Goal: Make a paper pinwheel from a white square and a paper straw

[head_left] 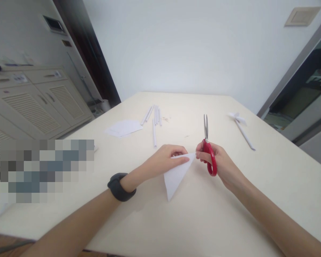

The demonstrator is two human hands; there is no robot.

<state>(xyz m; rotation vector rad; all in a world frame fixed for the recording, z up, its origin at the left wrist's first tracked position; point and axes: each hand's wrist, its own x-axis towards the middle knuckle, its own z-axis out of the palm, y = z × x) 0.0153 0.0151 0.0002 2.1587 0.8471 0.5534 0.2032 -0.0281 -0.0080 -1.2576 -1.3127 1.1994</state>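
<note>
A piece of white paper (175,178), folded to a triangle, hangs point-down over the table. My left hand (171,157), with a dark band on its wrist, pinches its upper edge between thumb and fingers. At the paper's right corner are the fingertips of my right hand (211,153). That same hand carries red-handled scissors (211,160), their metal blades pointing up and away from me and only slightly apart. Whether the right fingertips grip the corner or just touch it is hard to see.
White paper sheets (124,128) lie at the back left, beside several rolled paper sticks (156,116) and small scraps (166,119). One roll (154,134) lies nearer. A paper pinwheel on a stick (244,134) rests at the right. The pale table (270,185) meets the wall behind.
</note>
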